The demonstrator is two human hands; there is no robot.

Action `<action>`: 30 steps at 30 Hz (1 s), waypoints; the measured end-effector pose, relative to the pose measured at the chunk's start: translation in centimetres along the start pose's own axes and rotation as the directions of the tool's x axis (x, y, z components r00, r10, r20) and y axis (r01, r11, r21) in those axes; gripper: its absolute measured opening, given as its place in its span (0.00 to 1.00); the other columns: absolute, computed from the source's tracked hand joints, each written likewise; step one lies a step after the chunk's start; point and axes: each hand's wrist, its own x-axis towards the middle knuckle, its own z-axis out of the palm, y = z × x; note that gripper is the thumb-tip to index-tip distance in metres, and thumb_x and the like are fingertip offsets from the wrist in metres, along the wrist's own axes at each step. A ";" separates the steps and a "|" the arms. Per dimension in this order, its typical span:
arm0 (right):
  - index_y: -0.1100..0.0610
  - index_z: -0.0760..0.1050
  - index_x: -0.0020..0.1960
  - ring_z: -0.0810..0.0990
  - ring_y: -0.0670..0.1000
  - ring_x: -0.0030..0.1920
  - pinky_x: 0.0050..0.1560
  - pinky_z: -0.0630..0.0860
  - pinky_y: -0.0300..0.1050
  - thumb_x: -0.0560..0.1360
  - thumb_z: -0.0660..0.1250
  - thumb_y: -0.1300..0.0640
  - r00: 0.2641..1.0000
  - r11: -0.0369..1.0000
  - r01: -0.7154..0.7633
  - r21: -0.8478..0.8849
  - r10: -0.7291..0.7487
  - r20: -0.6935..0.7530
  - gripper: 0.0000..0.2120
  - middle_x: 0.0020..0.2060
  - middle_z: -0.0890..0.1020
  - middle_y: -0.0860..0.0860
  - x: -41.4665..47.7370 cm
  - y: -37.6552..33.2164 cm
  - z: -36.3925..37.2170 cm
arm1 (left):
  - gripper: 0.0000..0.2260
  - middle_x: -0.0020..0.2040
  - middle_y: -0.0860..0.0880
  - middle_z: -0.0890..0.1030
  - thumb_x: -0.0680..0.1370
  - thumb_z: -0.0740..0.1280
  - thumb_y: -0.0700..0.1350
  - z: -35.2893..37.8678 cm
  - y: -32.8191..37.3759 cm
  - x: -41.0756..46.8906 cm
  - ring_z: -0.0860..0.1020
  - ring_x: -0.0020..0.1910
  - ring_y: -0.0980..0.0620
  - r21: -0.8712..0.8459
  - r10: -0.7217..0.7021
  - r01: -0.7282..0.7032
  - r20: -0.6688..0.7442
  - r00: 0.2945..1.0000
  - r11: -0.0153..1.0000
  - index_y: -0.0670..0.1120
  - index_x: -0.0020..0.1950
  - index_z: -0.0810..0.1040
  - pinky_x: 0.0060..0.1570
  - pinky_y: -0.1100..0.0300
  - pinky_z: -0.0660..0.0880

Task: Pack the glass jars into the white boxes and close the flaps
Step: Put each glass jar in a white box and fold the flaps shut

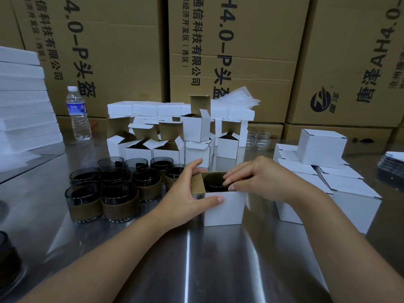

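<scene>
Centrally in the head view, one white box point(224, 207) stands upright on the steel table point(218, 270) with its top open. A dark glass jar point(215, 182) sits inside it, and only the jar's rim and upper wall show above the front panel. The left hand point(188, 191) grasps the box at its upper left corner: the thumb lies across the front panel, and the fingers curl round behind the raised left flap point(197, 184), whose brown inner face is exposed. The right hand point(258, 180) reaches over the right side of the opening with its fingers curled and their tips at the jar's rim; it cannot be determined whether they grip the jar or a flap beneath them. Left of centre, a cluster of unpacked jars point(113, 189) with brown bands stands close together on the table. Behind the hands, empty boxes point(175, 136) with open flaps are stacked in rows. At right of the frame, closed boxes point(349, 189) lie grouped, some stacked. A water bottle point(78, 112) stands upright at upper left, beside a stack of white foam sheets point(24, 101). Large brown cartons point(240, 51) fill the background.
</scene>
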 end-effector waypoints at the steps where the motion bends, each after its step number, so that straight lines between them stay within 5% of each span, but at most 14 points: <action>1: 0.39 0.83 0.43 0.76 0.33 0.48 0.44 0.69 0.28 0.73 0.71 0.55 1.000 1.000 -0.006 -0.002 0.006 0.010 0.10 0.41 0.80 0.29 0.0 0.0 0.0 | 0.43 0.62 0.67 0.69 0.63 0.73 0.64 0.0 0.0 0.0 0.71 0.60 0.69 0.000 0.003 -0.003 -0.002 1.000 1.000 0.64 0.72 0.54 0.55 0.73 0.69; 13: 0.41 0.83 0.43 0.79 0.49 0.52 0.59 0.75 0.51 0.76 0.66 0.56 0.993 0.995 -0.097 0.015 0.096 0.066 0.12 0.47 0.84 0.44 -0.3 -0.8 0.3 | 0.45 0.61 0.66 0.70 0.60 0.72 0.67 0.0 0.1 0.0 0.72 0.58 0.70 -0.020 0.015 -0.015 -0.005 1.000 1.000 0.63 0.72 0.55 0.56 0.73 0.68; 20: 0.40 0.83 0.39 0.79 0.51 0.52 0.59 0.75 0.53 0.76 0.65 0.56 0.992 0.993 -0.112 0.024 0.110 0.065 0.13 0.46 0.83 0.45 -0.4 -1.0 0.4 | 0.42 0.61 0.68 0.69 0.62 0.72 0.65 0.0 0.1 0.0 0.70 0.57 0.73 -0.016 0.006 -0.006 0.004 1.000 1.000 0.65 0.71 0.54 0.54 0.75 0.67; 25: 0.42 0.84 0.41 0.80 0.47 0.50 0.56 0.76 0.46 0.76 0.65 0.56 0.992 0.992 -0.116 0.053 0.113 0.064 0.12 0.45 0.84 0.44 -0.4 -0.9 0.5 | 0.42 0.60 0.69 0.69 0.62 0.72 0.65 0.0 0.2 -0.1 0.70 0.57 0.74 -0.023 0.007 -0.007 0.000 1.000 1.000 0.65 0.71 0.55 0.53 0.78 0.67; 30: 0.40 0.82 0.41 0.79 0.35 0.43 0.38 0.71 0.28 0.77 0.66 0.52 0.993 0.982 -0.066 0.179 0.082 -0.087 0.11 0.39 0.82 0.35 -0.2 -0.6 1.1 | 0.43 0.60 0.68 0.69 0.62 0.73 0.64 0.0 0.2 -0.1 0.71 0.58 0.72 -0.021 0.005 -0.005 -0.005 1.000 1.000 0.63 0.73 0.55 0.54 0.76 0.67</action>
